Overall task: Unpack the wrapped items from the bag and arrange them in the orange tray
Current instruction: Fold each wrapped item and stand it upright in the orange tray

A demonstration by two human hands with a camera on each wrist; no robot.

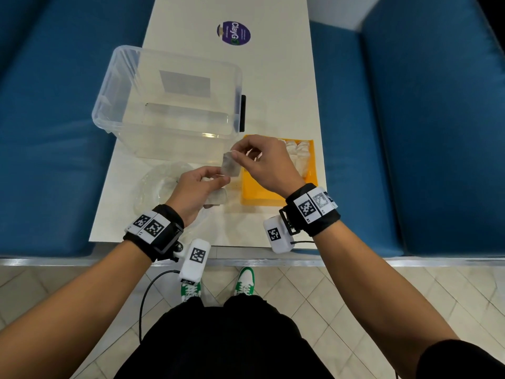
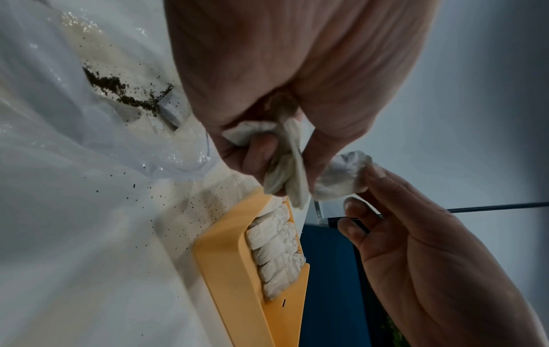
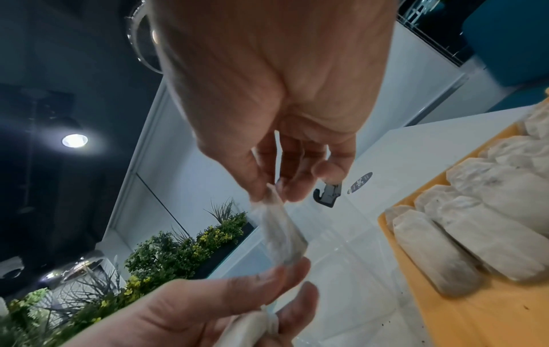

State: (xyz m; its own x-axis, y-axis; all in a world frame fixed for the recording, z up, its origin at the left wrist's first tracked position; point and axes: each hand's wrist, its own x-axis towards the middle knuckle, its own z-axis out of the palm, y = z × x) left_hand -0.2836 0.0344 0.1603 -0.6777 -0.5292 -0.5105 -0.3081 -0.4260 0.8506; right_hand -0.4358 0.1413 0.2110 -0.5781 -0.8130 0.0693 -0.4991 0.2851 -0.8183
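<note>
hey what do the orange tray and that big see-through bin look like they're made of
Orange tray: likely moulded plastic, matte, uniform colour with rounded edges. See-through bin: clear, glossy rigid plastic; the table shows through its walls, and its rim catches light.

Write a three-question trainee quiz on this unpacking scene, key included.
1. True or false: the orange tray already holds wrapped packets.
2. Which hand pinches the top of the raised packet? A) left B) right
3. Fill in: beyond the hands stands a clear plastic ____.

Key:
1. True; a row lies along its far side.
2. B; the right hand pinches its top, while the left hand grips other packets below it.
3. Bin.
</note>
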